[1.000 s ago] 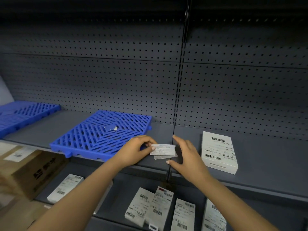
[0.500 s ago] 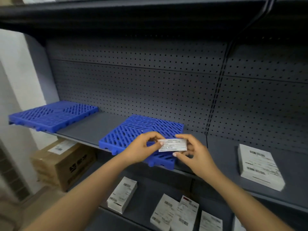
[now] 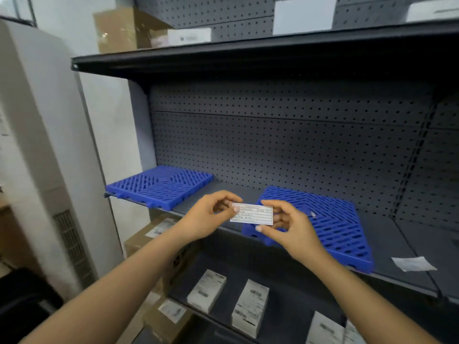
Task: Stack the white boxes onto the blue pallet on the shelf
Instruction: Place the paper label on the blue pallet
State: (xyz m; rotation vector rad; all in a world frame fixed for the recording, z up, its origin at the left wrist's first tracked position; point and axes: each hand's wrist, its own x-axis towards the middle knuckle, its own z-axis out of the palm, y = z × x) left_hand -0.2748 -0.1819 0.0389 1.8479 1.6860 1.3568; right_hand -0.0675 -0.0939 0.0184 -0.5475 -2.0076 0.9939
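Note:
I hold a small white printed label card (image 3: 252, 214) in front of me with both hands. My left hand (image 3: 211, 214) pinches its left edge and my right hand (image 3: 289, 227) pinches its right side. Behind the card, a blue slatted pallet (image 3: 330, 224) lies on the grey shelf (image 3: 228, 192), empty of boxes. A second blue pallet (image 3: 160, 184) sits at the shelf's left end. Several white boxes (image 3: 207, 290) with barcode labels stand on the lower shelf below my arms.
A loose white paper slip (image 3: 413, 263) lies on the shelf at right. Brown cartons (image 3: 149, 234) stand on the floor under the left shelf end. The upper shelf (image 3: 248, 45) carries a brown carton and white boxes. A pale cabinet (image 3: 37, 145) stands at left.
The view has swung left and up, so the white box on the right shelf has left the frame. Both hands lifted the card from the shelf edge and keep holding it.

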